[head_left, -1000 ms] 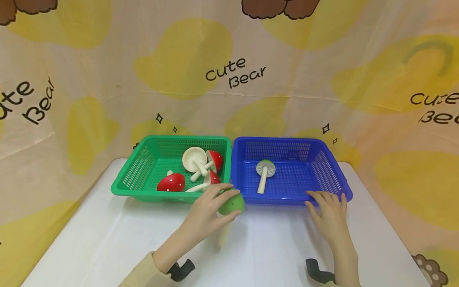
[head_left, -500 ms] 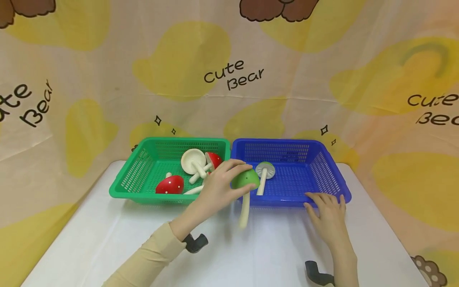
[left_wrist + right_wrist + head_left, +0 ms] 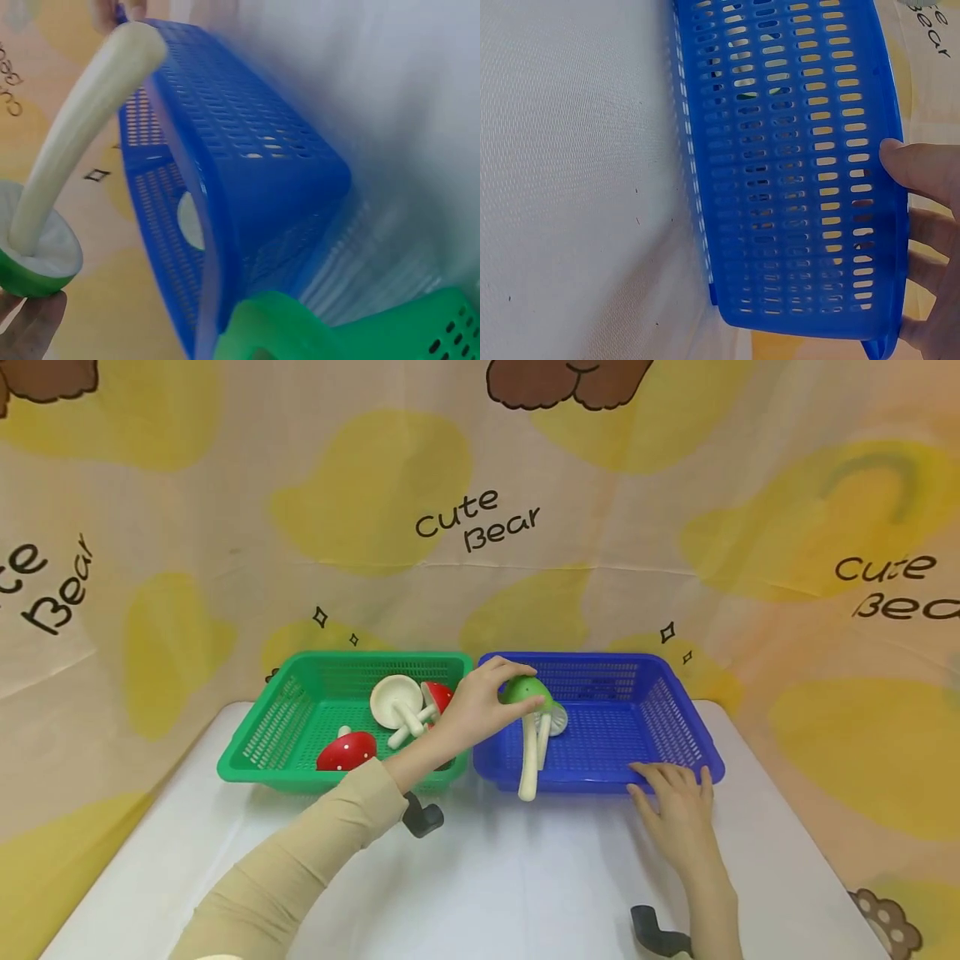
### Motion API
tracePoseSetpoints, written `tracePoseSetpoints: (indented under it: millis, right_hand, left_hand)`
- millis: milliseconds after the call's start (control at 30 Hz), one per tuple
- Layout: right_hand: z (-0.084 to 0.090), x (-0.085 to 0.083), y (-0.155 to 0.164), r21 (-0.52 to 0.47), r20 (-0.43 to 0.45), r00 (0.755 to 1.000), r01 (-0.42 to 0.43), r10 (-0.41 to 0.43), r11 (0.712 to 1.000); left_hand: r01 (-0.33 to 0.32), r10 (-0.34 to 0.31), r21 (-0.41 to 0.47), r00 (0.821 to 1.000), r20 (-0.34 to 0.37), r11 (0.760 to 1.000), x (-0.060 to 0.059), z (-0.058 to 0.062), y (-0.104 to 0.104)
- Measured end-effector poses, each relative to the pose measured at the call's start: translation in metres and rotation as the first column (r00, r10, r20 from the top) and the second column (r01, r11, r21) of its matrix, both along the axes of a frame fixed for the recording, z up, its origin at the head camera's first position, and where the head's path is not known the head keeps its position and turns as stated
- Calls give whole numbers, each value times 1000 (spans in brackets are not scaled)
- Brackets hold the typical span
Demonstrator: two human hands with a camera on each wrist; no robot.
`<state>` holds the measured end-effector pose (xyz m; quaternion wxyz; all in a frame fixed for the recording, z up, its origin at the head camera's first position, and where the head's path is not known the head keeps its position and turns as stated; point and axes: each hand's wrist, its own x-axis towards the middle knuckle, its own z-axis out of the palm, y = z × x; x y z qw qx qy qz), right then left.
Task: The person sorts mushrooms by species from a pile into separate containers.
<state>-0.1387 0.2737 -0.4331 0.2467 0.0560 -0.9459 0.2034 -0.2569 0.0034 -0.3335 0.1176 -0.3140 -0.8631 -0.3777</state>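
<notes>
My left hand (image 3: pixel 483 706) holds a toy mushroom (image 3: pixel 528 752) by its green cap, above the left part of the blue basket (image 3: pixel 600 785). Its pale stem hangs down across the front rim in the head view; the left wrist view shows the stem (image 3: pixel 79 131) and white underside clearly. Behind it, inside the blue basket, lies another green-capped mushroom (image 3: pixel 558 720), partly covered. My right hand (image 3: pixel 682 814) grips the front rim of that basket near the right corner. In the right wrist view the thumb (image 3: pixel 919 165) lies outside the rim, with the other fingers over the inner side.
A green basket (image 3: pixel 251 768) stands against the blue one on the left. Several red-capped mushrooms lie in it, one cap-up (image 3: pixel 347 752) and one showing its pale underside (image 3: pixel 395 700). A white tabletop (image 3: pixel 525 877) lies in front; a printed cloth (image 3: pixel 637 527) hangs behind.
My left hand has lifted the green-capped mushroom from in front of the baskets, up and rightward over the blue basket. The right hand keeps its place on the rim.
</notes>
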Motion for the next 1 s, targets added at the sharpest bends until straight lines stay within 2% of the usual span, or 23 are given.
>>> tracePoseSetpoints:
  millis: [133,300,500,767,1000]
  right_hand:
    - [0,-1,-1,-5,1,1000,-6,6,1000]
    - [1,0,-1,-6,2,1000,-3,3,1000]
    - [2,1,-1,-6,5,1000,1,-1,1000]
    - [1,0,-1,-12,-5,1000,1,-1,1000]
    - [0,0,0,-14,-6,1000,-1,1,1000]
  left_hand:
    - [-13,10,31,996,89,999,-21,-6,3]
    - [-34,25,38,979,203,999,-46,-11,5]
    - [-58,58,-9,975,214,998,-66,-14,10]
    - [-37,65,-149,980,186,988,-83,-29,17]
    - [-17,81,-303,976,201,953,-80,-42,21]
